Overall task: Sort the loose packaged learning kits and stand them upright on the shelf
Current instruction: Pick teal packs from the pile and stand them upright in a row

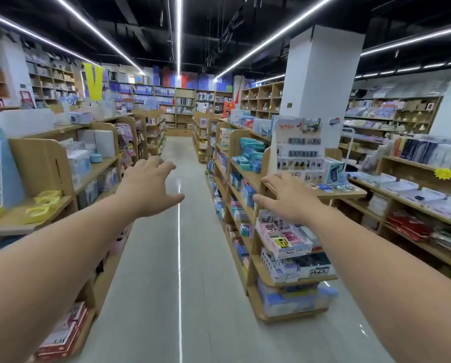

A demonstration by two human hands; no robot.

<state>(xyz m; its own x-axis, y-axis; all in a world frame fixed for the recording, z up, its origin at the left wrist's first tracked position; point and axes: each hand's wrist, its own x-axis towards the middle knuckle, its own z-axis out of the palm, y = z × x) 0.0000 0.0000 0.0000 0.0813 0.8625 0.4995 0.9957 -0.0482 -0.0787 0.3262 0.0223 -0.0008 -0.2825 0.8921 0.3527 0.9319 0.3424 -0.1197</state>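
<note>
1. Standing in a shop aisle, both bare arms stretched forward over the pale glossy floor (182, 284).
2. Left hand (147, 186) raised palm down at mid-aisle, fingers (164, 166) spread wide, holding nothing.
3. Right hand (288, 199) raised likewise, fingers spread wide and empty, seen in front of the end of the right-hand wooden shelf (261, 273).
4. Neither hand touching any shelf or package.
5. Packaged kits (284, 237) in small boxes crowded on the tiers of that end shelf, just below the right hand; some tilted, some flat, a dark box with white lettering (317, 268) one tier lower.
6. More boxed goods on the left shelf (48, 163), with yellow trays (42, 205) on its lower board and red-and-white boxes (62, 336) near the floor.
7. White pillar (321, 87) beyond the right shelf, a display card of small items (299, 148) in front of it.
8. Bright strip lights (179, 35) along a dark ceiling, one mirrored as a line down the floor.
</note>
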